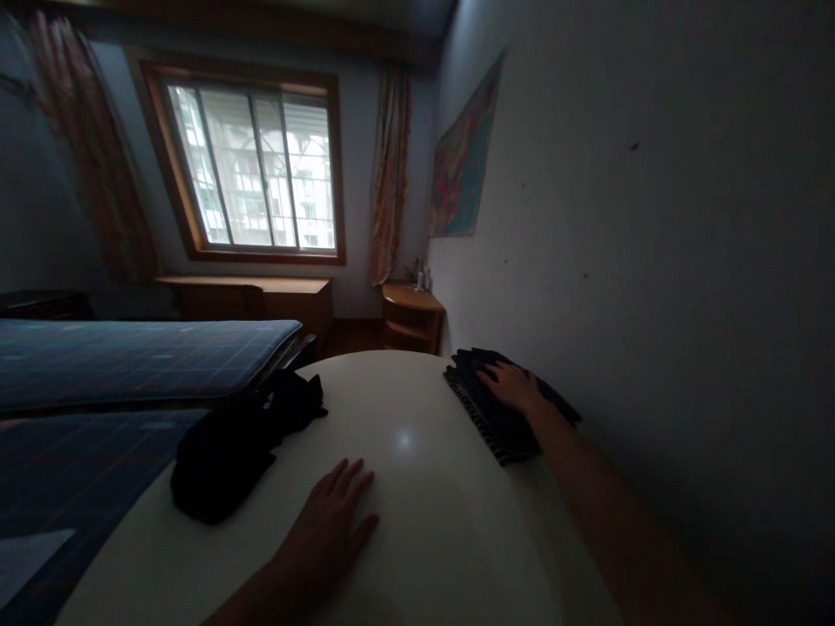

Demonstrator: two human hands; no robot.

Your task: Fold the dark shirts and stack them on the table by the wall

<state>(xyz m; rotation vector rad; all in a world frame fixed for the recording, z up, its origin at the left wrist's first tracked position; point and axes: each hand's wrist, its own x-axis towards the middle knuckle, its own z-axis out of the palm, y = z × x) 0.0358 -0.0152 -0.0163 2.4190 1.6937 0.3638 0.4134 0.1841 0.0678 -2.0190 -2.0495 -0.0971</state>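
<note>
My left hand (330,517) lies flat and open on the white round table (424,487), fingers stretched out, holding nothing. A crumpled black garment (238,448) sits just left of it on the table's left edge. My right hand (512,385) reaches far forward and rests palm down, fingers spread, on a folded stack of dark clothes (496,417) with a striped edge, against the wall at the table's far right.
A white wall (652,217) runs close along the right with a map poster (464,156). A bed with a blue plaid cover (130,352) stands left. Farther back are a window (257,169), a wooden desk (261,300) and a small corner shelf (410,317).
</note>
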